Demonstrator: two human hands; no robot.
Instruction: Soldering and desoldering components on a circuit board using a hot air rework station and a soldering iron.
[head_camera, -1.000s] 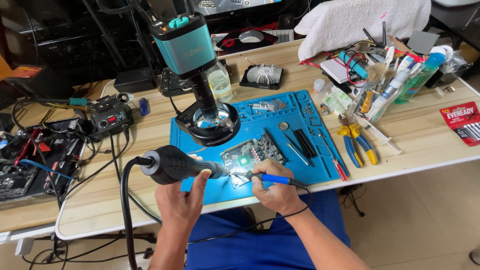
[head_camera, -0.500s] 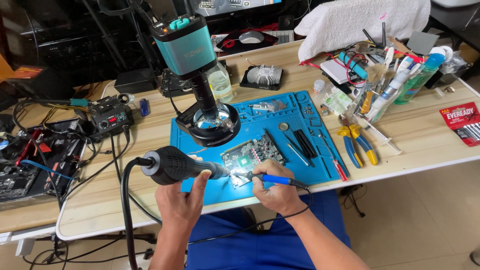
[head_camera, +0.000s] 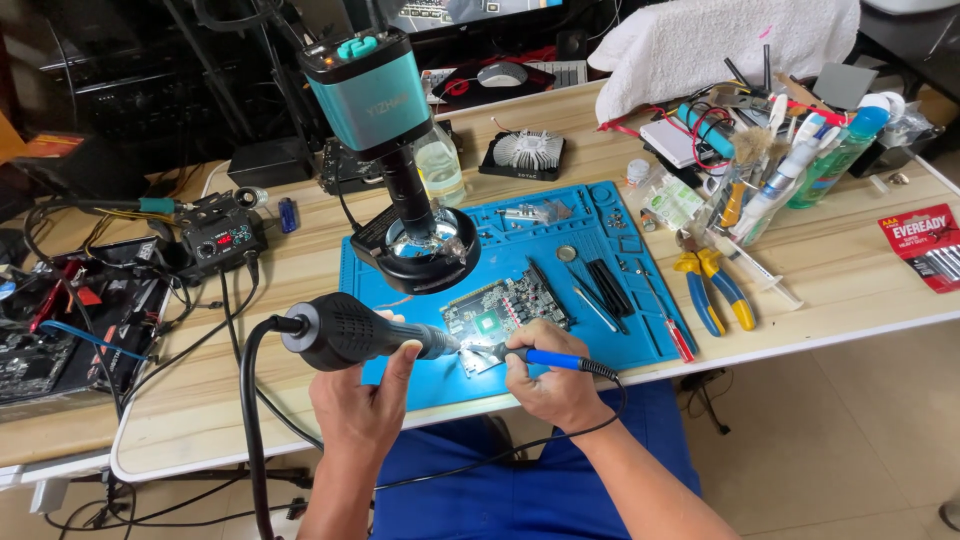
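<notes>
Fingers of the left hand (head_camera: 362, 410) wrap the black hot-air gun (head_camera: 350, 333); the right hand (head_camera: 545, 375) grips a blue-handled iron (head_camera: 545, 358). Both tips meet at the circuit board (head_camera: 505, 310) near the blue mat's (head_camera: 620, 215) front edge, with bare tabletop (head_camera: 840, 270) rightward.

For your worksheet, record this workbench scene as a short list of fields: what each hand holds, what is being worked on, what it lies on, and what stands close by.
Left hand: grips a black hot-air gun, nozzle aimed at the board
Right hand: holds a blue-handled soldering iron, tip at the board's near edge
Workpiece: green circuit board
Surface: blue work mat on a wooden table
Nearby: teal microscope camera above the mat; yellow-and-blue pliers to the right
</notes>
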